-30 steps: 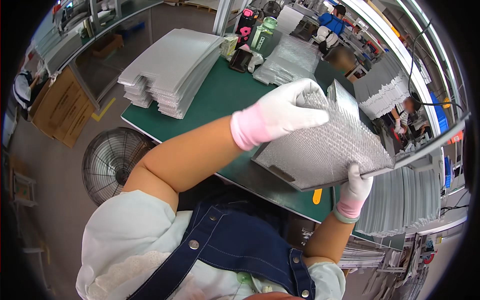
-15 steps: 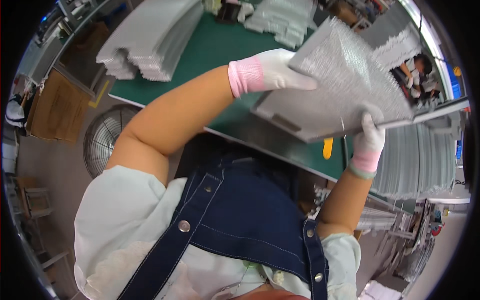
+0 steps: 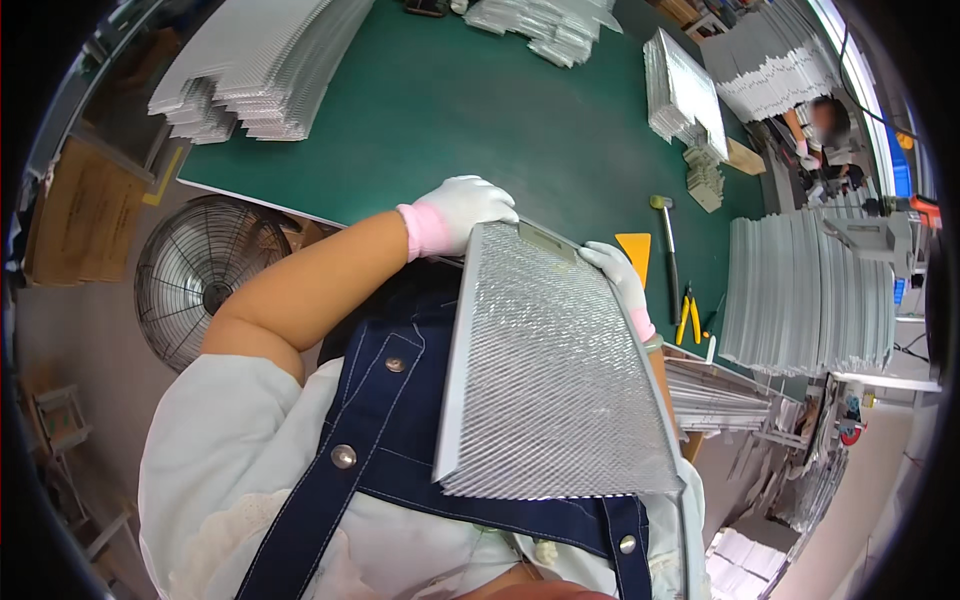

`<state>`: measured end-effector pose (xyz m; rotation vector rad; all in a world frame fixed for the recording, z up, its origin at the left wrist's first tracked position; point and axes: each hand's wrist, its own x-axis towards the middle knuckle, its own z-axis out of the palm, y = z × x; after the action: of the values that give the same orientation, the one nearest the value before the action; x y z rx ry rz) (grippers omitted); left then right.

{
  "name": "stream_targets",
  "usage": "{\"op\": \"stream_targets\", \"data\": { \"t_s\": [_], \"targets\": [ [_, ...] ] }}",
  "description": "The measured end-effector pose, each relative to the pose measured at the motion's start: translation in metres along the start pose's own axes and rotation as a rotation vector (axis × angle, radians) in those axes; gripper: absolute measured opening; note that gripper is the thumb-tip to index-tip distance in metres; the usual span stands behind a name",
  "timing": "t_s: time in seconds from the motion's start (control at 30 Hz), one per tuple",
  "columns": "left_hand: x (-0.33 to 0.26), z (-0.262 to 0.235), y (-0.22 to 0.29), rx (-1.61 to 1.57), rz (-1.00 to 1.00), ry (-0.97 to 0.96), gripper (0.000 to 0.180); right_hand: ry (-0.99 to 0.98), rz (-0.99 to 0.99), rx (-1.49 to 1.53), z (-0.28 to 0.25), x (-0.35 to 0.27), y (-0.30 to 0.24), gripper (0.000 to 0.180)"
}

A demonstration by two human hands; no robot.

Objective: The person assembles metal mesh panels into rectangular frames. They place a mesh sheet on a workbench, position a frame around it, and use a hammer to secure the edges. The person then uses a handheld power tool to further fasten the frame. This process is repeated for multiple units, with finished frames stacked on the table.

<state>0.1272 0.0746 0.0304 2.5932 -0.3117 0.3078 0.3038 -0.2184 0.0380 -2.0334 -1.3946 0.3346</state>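
The left hand [image 3: 465,215], in a white glove with pink cuff, is closed around the far left corner of a framed metal mesh panel [image 3: 560,370]. The right hand [image 3: 615,270], gloved likewise, has its fingers closed at the far right corner; its thumb I cannot see. This hold by two corners probably keeps the wide panel balanced, as it hangs before the navy bib [image 3: 410,425]; whether it touches the cloth, I cannot tell. On the green worktable [image 3: 480,110], a yellow scraper [image 3: 637,257], a hammer [image 3: 667,240] and yellow-handled pliers [image 3: 688,315] lie beyond the right hand, perhaps for easy reach. Stacked mesh sheets [image 3: 280,60] sit at the far left, likely so that they do not hinder the arms.
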Motion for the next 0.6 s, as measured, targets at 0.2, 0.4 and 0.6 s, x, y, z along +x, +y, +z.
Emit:
{"op": "stream_targets", "data": {
  "t_s": [0.2,0.4,0.6],
  "targets": [
    [-0.005,0.004,0.002,0.008,-0.049,0.074,0.032,-0.015,-0.088,-0.035,-0.003,0.002,-0.016,0.034],
    [-0.007,0.001,0.002,0.169,-0.063,0.135,0.03,-0.013,-0.089,0.002,-0.001,0.003,-0.013,0.034],
    [-0.002,0.004,-0.023,-0.005,-0.092,0.194,0.02,0.059,0.116,0.032,0.005,0.002,0.006,0.027]
  ]
}}
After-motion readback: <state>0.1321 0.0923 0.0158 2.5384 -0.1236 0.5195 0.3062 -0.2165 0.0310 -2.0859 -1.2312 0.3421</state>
